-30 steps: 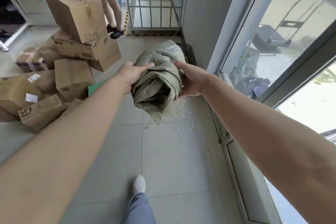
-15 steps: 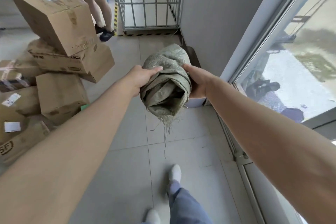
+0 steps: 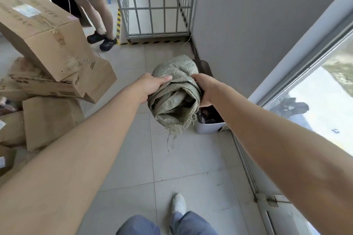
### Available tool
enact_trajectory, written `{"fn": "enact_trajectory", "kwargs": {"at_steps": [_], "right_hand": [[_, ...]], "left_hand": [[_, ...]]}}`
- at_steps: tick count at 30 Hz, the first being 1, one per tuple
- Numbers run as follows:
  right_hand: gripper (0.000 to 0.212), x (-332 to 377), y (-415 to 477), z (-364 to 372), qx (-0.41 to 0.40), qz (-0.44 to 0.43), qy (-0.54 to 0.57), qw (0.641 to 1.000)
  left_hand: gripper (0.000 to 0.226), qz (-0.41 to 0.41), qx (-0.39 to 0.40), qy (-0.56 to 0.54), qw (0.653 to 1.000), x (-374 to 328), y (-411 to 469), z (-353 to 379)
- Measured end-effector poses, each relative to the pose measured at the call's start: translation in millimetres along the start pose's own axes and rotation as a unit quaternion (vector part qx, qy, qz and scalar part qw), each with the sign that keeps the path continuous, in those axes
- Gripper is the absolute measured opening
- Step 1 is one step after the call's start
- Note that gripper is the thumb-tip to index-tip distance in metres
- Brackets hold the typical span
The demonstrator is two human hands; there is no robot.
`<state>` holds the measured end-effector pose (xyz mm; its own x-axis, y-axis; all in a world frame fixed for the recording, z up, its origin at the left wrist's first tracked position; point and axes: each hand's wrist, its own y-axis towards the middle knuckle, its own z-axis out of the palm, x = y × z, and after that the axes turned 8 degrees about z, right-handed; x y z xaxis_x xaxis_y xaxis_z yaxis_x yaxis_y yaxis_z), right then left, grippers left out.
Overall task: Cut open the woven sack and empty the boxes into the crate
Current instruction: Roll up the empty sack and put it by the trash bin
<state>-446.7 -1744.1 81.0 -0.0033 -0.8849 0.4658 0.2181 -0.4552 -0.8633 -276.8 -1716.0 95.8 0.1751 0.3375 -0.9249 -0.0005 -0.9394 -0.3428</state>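
Observation:
A grey-green woven sack point(image 3: 175, 97), rolled into a loose bundle with frayed threads hanging from its lower end, is held out in front of me at chest height. My left hand point(image 3: 150, 85) grips its left side and my right hand point(image 3: 205, 89) grips its right side. Several brown cardboard boxes point(image 3: 47, 36) lie piled on the floor to my left. A metal cage crate point(image 3: 154, 4) stands at the far end of the floor, against the grey wall.
A white bin point(image 3: 209, 125) with dark contents sits on the floor just below and right of the sack, by the wall. Another person's legs point(image 3: 99, 21) stand beside the cage. A glass door point(image 3: 315, 110) runs along my right. My feet are on grey tiles.
I have walked forward with the sack held in both hands. The boxes slid further left, the cage came closer, and the white bin came into view under the sack.

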Motion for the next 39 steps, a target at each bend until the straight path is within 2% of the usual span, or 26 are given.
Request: {"fn": "enact_trajectory", "kwargs": {"at_steps": [6, 10, 13, 17, 19, 22, 26, 27, 29, 32, 34, 36, 39], "right_hand": [[0.041, 47.6, 28.8, 20.3, 0.017, -0.002, 0.003, 1.0], [0.045, 82.4, 55.3, 42.1, -0.001, 0.0, 0.003, 1.0], [0.045, 106.3, 80.0, 40.0, -0.024, -0.008, 0.03, 0.999], [0.038, 140.3, 114.3, 30.0, -0.078, -0.029, 0.107, 0.991], [0.04, 157.1, 136.4, 26.2, -0.098, -0.044, 0.161, 0.981], [0.034, 171.3, 163.0, 34.9, -0.123, -0.048, 0.228, 0.965], [0.036, 165.8, 186.2, 24.6, -0.174, -0.047, 0.305, 0.935], [0.036, 163.6, 189.7, 18.1, -0.188, -0.045, 0.321, 0.927], [0.031, 162.0, 198.9, 1.0, -0.204, -0.042, 0.346, 0.915], [0.039, 164.8, 218.9, -23.8, -0.225, -0.051, 0.364, 0.902], [0.035, 164.5, 235.4, -33.7, -0.249, -0.042, 0.37, 0.894], [0.027, 160.5, 249.6, -38.1, -0.273, -0.021, 0.388, 0.88], [0.029, 146.5, 279.7, -40.3, -0.29, 0.036, 0.421, 0.859]], "left_hand": [[0.043, -0.01, -0.005, -0.012, 1.0, -13.4, 48.0, -27.0], [0.039, -0.026, 0.004, -0.025, 0.999, -20.5, 91.2, -57.1], [0.048, -0.029, 0.051, -0.017, 0.998, -26.8, 135.8, -64.1], [0.05, -0.069, 0.167, 0.026, 0.983, -36.0, 200.8, -68.0], [0.057, -0.072, 0.211, 0.049, 0.974, -43.9, 237.4, -71.2], [0.063, -0.06, 0.223, 0.073, 0.97, -48.5, 288.2, -74.7], [0.101, -0.078, 0.278, 0.117, 0.95, -49.1, 328.2, -58.0], [0.104, -0.082, 0.3, 0.135, 0.941, -47.8, 338.9, -49.8], [0.093, -0.083, 0.335, 0.152, 0.926, -47.4, 357.2, -31.2], [0.074, -0.082, 0.382, 0.159, 0.907, -34.6, 388.5, -2.7], [0.068, -0.092, 0.404, 0.165, 0.895, -22.4, 408.1, 11.3], [0.065, -0.092, 0.424, 0.193, 0.88, -9.7, 427.4, 24.2], [0.057, -0.095, 0.471, 0.253, 0.84, 12.5, 451.0, 36.7]]}}
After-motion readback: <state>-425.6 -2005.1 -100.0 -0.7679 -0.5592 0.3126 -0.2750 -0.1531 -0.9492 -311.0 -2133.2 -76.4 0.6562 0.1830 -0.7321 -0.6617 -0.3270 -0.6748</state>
